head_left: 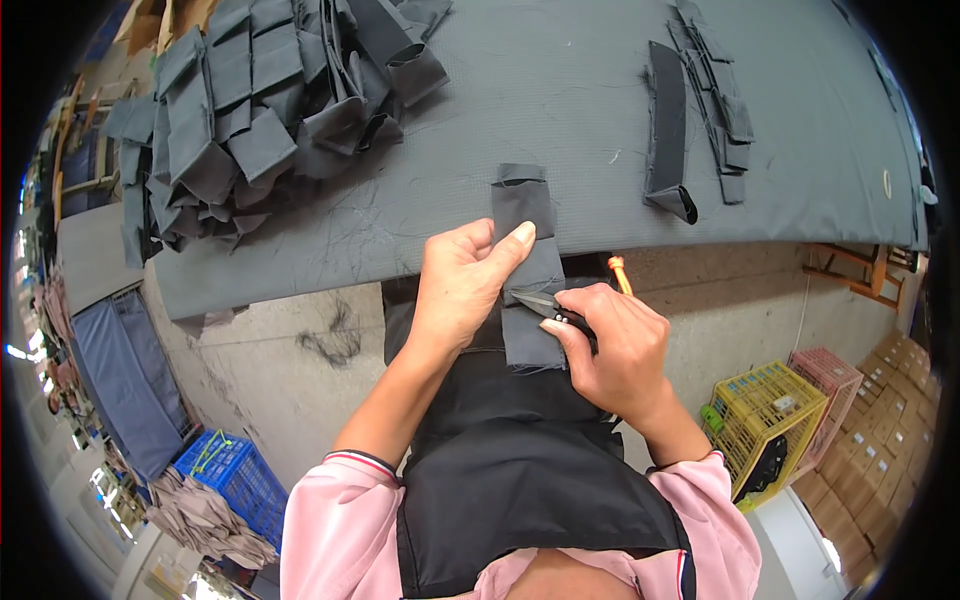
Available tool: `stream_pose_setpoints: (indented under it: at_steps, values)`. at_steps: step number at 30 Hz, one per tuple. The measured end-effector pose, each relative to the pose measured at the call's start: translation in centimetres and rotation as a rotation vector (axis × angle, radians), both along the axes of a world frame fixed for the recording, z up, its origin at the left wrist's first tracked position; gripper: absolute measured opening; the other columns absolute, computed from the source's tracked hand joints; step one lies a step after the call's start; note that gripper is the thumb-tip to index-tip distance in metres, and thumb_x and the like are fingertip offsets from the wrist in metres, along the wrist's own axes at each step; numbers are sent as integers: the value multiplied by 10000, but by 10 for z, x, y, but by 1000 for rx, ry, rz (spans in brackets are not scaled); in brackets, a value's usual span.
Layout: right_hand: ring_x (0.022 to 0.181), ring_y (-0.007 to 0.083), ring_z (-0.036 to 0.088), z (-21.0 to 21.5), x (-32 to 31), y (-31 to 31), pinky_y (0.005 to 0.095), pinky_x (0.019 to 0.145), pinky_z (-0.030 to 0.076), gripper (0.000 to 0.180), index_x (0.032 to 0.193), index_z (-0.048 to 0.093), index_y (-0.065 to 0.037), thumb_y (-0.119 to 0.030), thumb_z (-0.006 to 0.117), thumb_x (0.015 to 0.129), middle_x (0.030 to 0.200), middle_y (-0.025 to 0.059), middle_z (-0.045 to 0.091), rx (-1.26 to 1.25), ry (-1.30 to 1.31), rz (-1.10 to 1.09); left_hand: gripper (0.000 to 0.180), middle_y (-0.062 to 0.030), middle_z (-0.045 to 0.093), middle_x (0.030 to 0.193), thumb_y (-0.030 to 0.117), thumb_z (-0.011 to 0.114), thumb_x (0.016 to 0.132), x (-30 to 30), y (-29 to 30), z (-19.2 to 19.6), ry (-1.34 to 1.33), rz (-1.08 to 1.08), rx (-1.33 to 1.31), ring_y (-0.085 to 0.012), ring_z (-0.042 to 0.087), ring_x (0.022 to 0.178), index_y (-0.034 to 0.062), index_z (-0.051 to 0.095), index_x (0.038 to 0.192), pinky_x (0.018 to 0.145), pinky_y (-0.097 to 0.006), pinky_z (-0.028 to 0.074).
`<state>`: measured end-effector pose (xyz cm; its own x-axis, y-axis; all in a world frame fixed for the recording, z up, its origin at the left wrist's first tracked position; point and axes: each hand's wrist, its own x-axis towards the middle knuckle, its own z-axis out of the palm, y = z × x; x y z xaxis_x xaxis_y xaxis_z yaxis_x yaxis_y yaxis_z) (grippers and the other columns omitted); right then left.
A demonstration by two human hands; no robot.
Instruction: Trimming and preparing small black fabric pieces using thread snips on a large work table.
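My left hand [455,285] pinches a dark grey fabric strip [524,208] between thumb and fingers. The strip's far end rests over the table edge, and its frayed near end hangs down in front of my black apron [540,450]. Closed around a pair of thread snips [537,299], my right hand [628,345] has the metal blades at the strip, just below my left hand. Most of the snips' body is hidden by my fingers. An orange piece [620,272] sticks out beyond my right knuckles; whether it belongs to the snips I cannot tell.
A heap of folded grey strips [250,85] lies at the left of the covered table [560,90]. Several more strips [668,125] lie at the right. Yellow [765,410] and blue crates [238,485] stand on the floor, with cardboard boxes [885,430] at far right.
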<state>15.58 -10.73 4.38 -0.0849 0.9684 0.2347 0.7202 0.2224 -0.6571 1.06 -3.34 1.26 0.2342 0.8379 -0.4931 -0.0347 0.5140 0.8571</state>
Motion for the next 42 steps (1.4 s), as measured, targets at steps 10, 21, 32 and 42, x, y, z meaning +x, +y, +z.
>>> stream_pose_setpoints:
  at_steps: [10,21,32,42]
  values:
    - [568,202,585,-11,-3,-7,287,509,447,240,886,594,-31,-59,738,697,704,70,598,-149,394,-201,337,85,439,612,183,661,869,3,-1,0,-67,41,-38,6,325,571,70,467,618,458,-195,258]
    - [580,227,585,0,1,0,293,525,445,192,863,593,-33,-84,717,725,709,65,600,-17,39,2,316,83,453,617,178,666,862,3,0,1,-11,-11,2,7,334,576,58,491,627,460,-196,264]
    - [579,203,605,3,18,-11,291,515,445,184,872,592,-33,-103,707,746,738,61,626,-126,134,-167,440,102,365,573,195,667,864,-2,-5,-7,60,-60,66,14,267,528,124,339,579,425,-205,184]
    - [697,55,548,-16,25,-18,208,616,442,173,912,581,-5,-31,687,777,787,20,613,-434,836,-315,219,78,496,694,180,650,877,-2,4,-7,-84,25,-57,1,382,640,67,565,710,573,-176,333]
